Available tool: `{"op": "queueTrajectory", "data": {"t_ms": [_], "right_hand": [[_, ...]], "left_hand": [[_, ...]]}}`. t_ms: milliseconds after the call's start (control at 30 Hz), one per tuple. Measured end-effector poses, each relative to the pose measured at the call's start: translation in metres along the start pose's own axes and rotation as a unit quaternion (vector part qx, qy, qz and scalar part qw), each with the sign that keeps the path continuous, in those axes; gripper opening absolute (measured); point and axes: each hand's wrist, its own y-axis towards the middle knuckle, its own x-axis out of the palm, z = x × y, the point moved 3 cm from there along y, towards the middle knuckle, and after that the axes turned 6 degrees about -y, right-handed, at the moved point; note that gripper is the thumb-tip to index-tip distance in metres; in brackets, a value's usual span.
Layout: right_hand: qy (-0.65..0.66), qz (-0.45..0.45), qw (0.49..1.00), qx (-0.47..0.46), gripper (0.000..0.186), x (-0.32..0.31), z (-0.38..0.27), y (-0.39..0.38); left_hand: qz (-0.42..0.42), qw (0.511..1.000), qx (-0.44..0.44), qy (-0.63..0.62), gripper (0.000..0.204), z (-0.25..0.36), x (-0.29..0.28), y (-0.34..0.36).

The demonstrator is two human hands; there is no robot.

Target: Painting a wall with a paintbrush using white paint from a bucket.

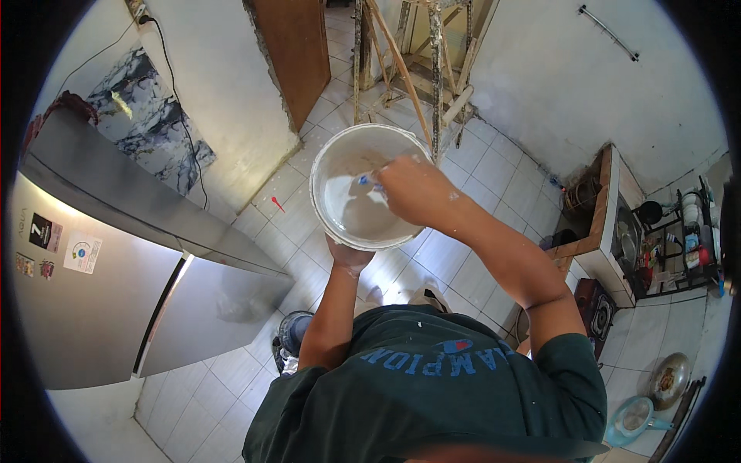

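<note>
A white bucket (pixel 318 202) is held up in front of me, its open mouth toward me. Whitish material (pixel 340 202) coats its inner wall and bottom. Under the near side of the bucket, my left hand (pixel 351 253) bears it, the fingers mostly hidden beneath. Over the mouth reaches my right hand (pixel 413 189), closed, with white smears on its skin. A small blue-and-white piece (pixel 364 180) shows beside its fingers inside the bucket; what kind of tool it belongs to is not clear.
A grey fridge (pixel 208 316) stands at left. Beyond the bucket is a paint-spattered wooden scaffold (pixel 436 77) beside a brown door (pixel 289 54). A small red object (pixel 276 204) lies on the tiled floor. At right are a dish rack (pixel 679 239), a stove (pixel 594 309) and a blue pan (pixel 634 417).
</note>
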Motion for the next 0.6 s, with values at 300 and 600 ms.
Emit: {"op": "queueTrajectory", "data": {"t_ms": [300, 600], "right_hand": [[0.044, -0.097, 0.994, 0.036, 0.028, -0.011, 0.009, 0.02], [0.173, -0.084, 0.975, -0.111, 0.026, 0.013, 0.003, 0.019]], "left_hand": [[-0.041, 0.998, -0.02, -0.043, 0.074, 0.017, 0.027, 0.004], [0.039, 0.997, -0.006, -0.061, 0.073, 0.023, 0.012, 0.006]]}}
